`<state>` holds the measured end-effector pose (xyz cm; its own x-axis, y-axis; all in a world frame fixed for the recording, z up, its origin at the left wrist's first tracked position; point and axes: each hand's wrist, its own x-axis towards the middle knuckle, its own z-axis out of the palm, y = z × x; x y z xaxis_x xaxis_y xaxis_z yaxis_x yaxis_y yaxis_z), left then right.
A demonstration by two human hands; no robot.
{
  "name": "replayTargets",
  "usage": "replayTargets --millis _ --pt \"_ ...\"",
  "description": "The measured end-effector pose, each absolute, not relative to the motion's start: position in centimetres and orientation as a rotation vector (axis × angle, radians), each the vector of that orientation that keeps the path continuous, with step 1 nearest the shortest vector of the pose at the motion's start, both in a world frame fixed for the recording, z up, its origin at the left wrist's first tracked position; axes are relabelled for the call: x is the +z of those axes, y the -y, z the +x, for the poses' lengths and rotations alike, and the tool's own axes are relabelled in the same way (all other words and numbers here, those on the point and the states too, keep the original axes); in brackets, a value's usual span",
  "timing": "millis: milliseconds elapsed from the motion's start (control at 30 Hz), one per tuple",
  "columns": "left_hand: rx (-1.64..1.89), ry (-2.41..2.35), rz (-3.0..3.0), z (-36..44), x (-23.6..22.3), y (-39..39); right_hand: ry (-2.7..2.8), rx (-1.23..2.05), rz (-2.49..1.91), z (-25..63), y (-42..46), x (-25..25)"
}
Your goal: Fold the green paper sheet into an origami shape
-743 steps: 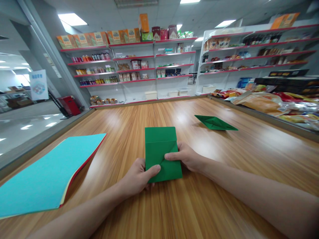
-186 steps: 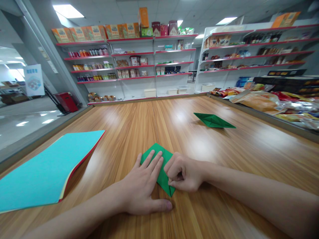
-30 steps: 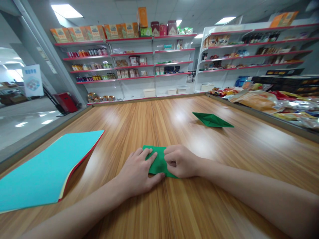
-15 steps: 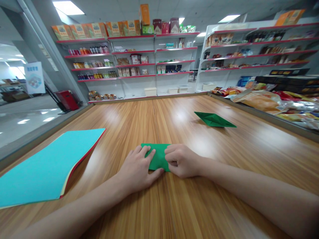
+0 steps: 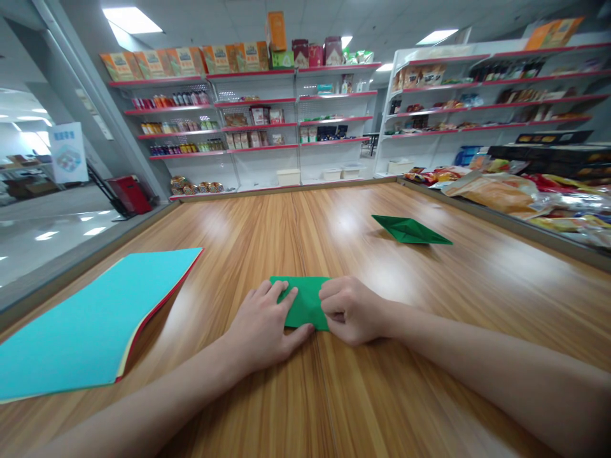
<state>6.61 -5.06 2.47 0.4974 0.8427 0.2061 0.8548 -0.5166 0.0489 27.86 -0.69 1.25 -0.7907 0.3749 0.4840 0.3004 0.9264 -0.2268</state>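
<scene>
A small folded sheet of green paper (image 5: 305, 304) lies flat on the wooden table in front of me. Spread over its left end is my left hand (image 5: 270, 321), open, with fingertips on the paper and the thumb along its near edge. My right hand (image 5: 351, 310) is closed in a fist and rests on the paper's right end, covering that edge. The undersides of its curled fingers are hidden. Farther off to the right sits a folded green paper boat (image 5: 411, 229), pointed at both ends, touched by neither hand.
To the left lies a stack of coloured paper (image 5: 95, 318), light blue on top, its right edge curling up. A raised rim (image 5: 286, 188) borders the table (image 5: 238, 407). Packaged snacks (image 5: 506, 194) are heaped beyond the right rim. Stocked shelves (image 5: 258, 145) stand behind.
My right fist has slid slightly to the right along the green paper, baring a little more of it. My left hand stays where it was.
</scene>
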Motion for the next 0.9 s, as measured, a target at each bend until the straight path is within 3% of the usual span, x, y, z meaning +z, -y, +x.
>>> replayTargets --millis 500,900 --pt "-0.305 1.559 -2.59 6.0 2.1 4.6 2.512 0.093 -0.494 28.0 0.6 0.6" --pt "-0.276 1.563 -2.601 5.9 2.1 4.5 2.517 0.224 -0.589 27.0 0.3 0.7"
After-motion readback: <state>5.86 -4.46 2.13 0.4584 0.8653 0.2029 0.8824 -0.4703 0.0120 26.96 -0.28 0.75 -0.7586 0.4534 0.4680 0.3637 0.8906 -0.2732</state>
